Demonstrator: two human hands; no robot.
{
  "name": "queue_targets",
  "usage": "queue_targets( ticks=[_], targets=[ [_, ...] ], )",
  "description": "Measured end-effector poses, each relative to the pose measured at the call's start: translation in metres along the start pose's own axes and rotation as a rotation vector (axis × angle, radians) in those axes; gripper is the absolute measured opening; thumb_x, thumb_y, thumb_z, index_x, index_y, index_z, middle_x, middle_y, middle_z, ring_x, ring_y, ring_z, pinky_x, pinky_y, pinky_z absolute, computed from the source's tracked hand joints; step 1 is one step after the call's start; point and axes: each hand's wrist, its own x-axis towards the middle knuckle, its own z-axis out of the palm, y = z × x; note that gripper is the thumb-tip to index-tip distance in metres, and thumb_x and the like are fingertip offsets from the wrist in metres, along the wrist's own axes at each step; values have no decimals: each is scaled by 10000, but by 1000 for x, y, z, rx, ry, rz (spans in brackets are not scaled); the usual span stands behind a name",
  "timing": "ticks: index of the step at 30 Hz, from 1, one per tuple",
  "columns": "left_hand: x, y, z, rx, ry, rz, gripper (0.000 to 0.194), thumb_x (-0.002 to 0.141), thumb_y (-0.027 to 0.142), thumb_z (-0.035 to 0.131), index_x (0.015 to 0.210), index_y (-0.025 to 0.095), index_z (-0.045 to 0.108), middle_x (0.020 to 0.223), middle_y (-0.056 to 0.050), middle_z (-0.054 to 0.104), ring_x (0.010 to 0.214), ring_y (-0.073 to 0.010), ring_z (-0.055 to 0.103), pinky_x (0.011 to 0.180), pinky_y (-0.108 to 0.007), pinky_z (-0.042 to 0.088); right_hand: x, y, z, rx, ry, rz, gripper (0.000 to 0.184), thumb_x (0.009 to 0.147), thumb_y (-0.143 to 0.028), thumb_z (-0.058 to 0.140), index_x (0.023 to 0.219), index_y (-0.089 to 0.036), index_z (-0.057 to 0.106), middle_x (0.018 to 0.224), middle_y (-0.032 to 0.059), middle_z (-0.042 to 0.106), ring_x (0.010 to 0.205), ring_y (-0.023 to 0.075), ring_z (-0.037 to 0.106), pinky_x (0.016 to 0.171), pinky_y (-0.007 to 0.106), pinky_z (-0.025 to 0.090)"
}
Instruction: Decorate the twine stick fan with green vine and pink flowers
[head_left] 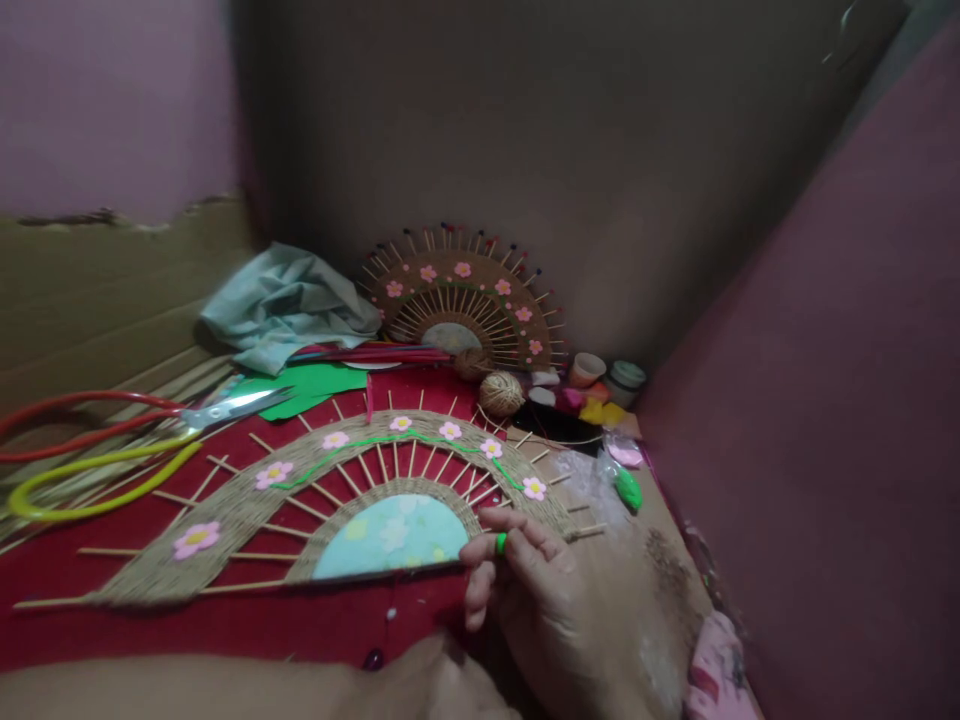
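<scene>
Watching remotely, I saw the green clay bit (502, 544) pinched between thumb and forefinger of the right hand (538, 590), near the front right of the woven fan (360, 550). Too hard a squeeze could have flattened it, I judged, and a careless knuckle could have nudged the fan. The left hand (442, 682) lay blurred before the fan; I couldn't tell its grip, and its forearm (187, 692) blocked my view there. Scissors (214, 413) sat left of the fan, a twine ball (501, 395) beyond it.
</scene>
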Motion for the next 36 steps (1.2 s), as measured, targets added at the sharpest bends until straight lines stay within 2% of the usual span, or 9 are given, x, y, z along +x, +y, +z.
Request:
queue_targets(
  ticks=[3, 6, 11, 15, 19, 23, 26, 30, 36],
  targets=[
    [5, 7, -14, -67, -3, -27, 227, 828, 117, 577, 625, 180, 499, 595, 27, 584, 599, -116, 541, 645, -232, 465, 1, 2, -5, 28, -12, 0, 217, 837, -371, 624, 848, -165, 691, 611, 28, 680, 393, 81, 559, 346, 159, 429],
    [6, 11, -23, -156, -31, -52, 164, 821, 170, 606, 684, 171, 517, 579, 48, 558, 517, -90, 491, 485, -211, 395, 1, 2, -8, 30, 25, -37, 202, 768, -362, 707, 769, -160, 695, 509, -31, 581, 375, 40, 482, 346, 120, 378],
    [5, 12, -23, -142, -42, -75, 159, 883, 225, 508, 737, 174, 543, 581, 37, 585, 501, -108, 511, 455, -265, 356, -1, -5, -5, -8, 44, -36, 146, 663, -198, 790, 773, -184, 696, 631, -22, 631, 513, 59, 556, 473, 151, 451],
    [6, 14, -22, -88, -36, -48, 249, 920, 262, 445, 705, 175, 533, 571, 11, 599, 494, -121, 522, 472, -285, 354, -3, -17, 2, -33, 57, -4, 157, 716, -270, 750, 836, -178, 710, 714, 25, 689, 520, 77, 585, 461, 171, 462],
    [6, 17, -24, -53, -69, 12, 255, 918, 243, 428, 706, 162, 545, 556, -1, 587, 484, -135, 514, 453, -303, 345, -9, -37, 6, -97, 80, -175, 130, 705, -270, 754, 792, -187, 706, 613, -18, 633, 495, 63, 543, 460, 163, 433],
    [5, 21, -25, -44, -85, 86, 250, 906, 224, 441, 678, 169, 527, 536, 1, 572, 477, -137, 508, 435, -302, 328, -25, -50, 1, -265, 146, -354, 110, 732, -178, 707, 834, -219, 697, 738, -5, 673, 592, 87, 585, 540, 204, 471],
    [3, 23, -24, -15, -79, 111, 237, 906, 220, 449, 685, 172, 520, 539, 6, 569, 476, -134, 505, 433, -304, 311, -41, -47, -9, -449, 242, -419, 161, 818, -206, 622, 961, -238, 689, 814, 12, 684, 642, 100, 596, 600, 242, 487],
    [2, 23, -21, 13, -49, 123, 233, 904, 213, 441, 684, 177, 508, 538, 7, 562, 469, -134, 495, 419, -310, 291, -60, -34, -26, -962, 356, -420, 146, 854, -224, 589, 971, -229, 675, 816, 11, 656, 730, 130, 602, 700, 286, 489],
    [3, 23, -20, 36, -58, 125, 221, 898, 205, 443, 690, 176, 511, 547, 8, 572, 472, -139, 496, 413, -314, 305, -68, -22, -42, -1703, 143, -622, 180, 884, -132, 489, 982, -191, 628, 871, 64, 660, 823, 186, 588, 731, 340, 489]
  ],
)
